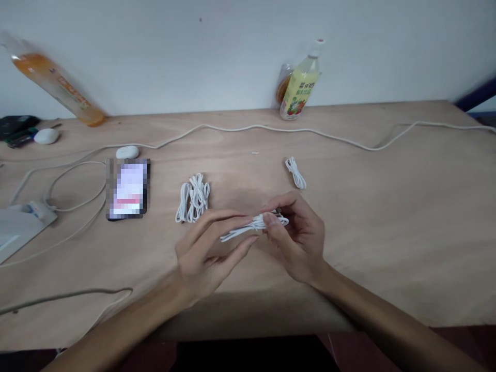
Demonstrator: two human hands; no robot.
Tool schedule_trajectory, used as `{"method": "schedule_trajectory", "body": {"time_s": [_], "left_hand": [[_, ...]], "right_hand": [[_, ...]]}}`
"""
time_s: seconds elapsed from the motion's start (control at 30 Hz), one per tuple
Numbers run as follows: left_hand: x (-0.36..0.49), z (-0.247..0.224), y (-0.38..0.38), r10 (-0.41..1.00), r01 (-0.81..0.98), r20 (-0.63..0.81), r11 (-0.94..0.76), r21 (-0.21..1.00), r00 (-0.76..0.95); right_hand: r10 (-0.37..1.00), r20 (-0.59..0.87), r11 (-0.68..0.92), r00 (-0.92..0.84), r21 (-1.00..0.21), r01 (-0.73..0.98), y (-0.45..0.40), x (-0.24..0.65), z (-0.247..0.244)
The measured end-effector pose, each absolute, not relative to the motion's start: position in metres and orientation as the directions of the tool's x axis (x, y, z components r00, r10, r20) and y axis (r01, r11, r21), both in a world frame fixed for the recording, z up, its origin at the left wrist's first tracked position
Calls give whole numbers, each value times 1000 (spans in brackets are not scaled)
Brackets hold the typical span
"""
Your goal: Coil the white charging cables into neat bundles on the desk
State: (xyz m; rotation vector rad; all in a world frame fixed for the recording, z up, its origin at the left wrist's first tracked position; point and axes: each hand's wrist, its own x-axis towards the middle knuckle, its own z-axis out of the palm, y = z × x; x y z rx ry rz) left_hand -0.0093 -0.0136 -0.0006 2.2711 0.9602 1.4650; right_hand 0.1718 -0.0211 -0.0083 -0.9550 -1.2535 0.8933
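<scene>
Crosswise between the fingertips runs the white cable bundle (256,224), its right part pinched by the right hand (302,235), its left loops reaching between the left hand's (203,253) slightly parted thumb and fingers, whose grip I cannot tell.

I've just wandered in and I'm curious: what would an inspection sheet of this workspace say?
Surface: wooden table, bare grain showing.
Work things: tied white cable bundle between the hands; similar bundles beyond the left hand; lone bundle beyond the right hand.
Clutter: pixelated phone, small white case, orange bottle, yellow-labelled bottle.
Hands: right pinches the bundle; left is at it, grip unclear.
Cables: long white cable across the back; darker cable at near left.
Surroundings: pale wall behind.
</scene>
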Motion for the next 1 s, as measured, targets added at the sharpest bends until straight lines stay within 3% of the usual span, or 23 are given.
{"method": "schedule_trajectory", "body": {"time_s": [0.23, 0.67, 1.0], "left_hand": [[-8, -2, -11, 696, 349, 676, -712, 609, 240], [-7, -3, -11, 660, 387, 726, -731, 562, 191], [-8, -1, -11, 658, 360, 724, -739, 569, 206]], "right_hand": [[947, 305, 309, 96, -950, -30, -21, 172, -7], [935, 335, 341, 112, -939, -40, -21, 171, -8], [966, 239, 250, 104, -962, -113, -21, 169, -6]]}}
